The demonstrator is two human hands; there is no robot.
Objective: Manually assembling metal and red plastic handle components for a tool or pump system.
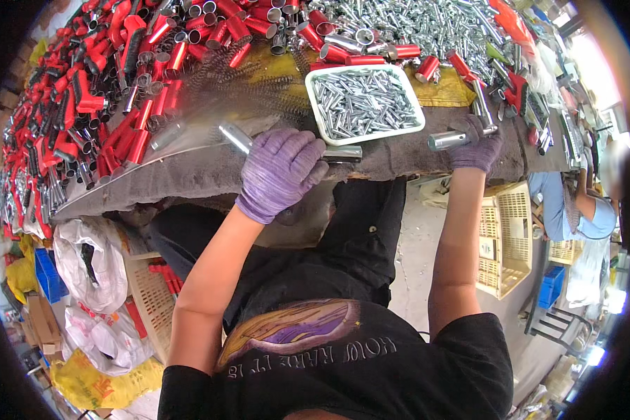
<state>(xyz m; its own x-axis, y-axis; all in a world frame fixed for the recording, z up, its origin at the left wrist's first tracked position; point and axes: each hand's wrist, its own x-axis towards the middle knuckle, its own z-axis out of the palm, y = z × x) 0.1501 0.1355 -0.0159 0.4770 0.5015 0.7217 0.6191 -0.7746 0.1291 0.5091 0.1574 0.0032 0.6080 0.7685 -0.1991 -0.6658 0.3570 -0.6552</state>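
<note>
My left hand [280,171], in a purple knit glove, is closed with its fingers curled round a shiny metal tube [236,137], whose end sticks out to the upper left. Just right of that hand, a second metal tube [344,152] lies at the table's front edge. My right hand [477,148], gloved the same way, grips a silver metal piece with a thick cylinder [446,141] pointing left and a thinner bar [481,105] rising from it. Between and beyond my hands stands a white tray [420,120] filled with small silver pins.
Red and black handles [84,94] heap up at the left, with red tubes [143,115] nearer. Dark coil springs [252,84] lie behind my left hand. Loose metal parts [427,28] cover the far side. A cream crate [504,241] stands right, below table level; a person [567,210] sits beyond.
</note>
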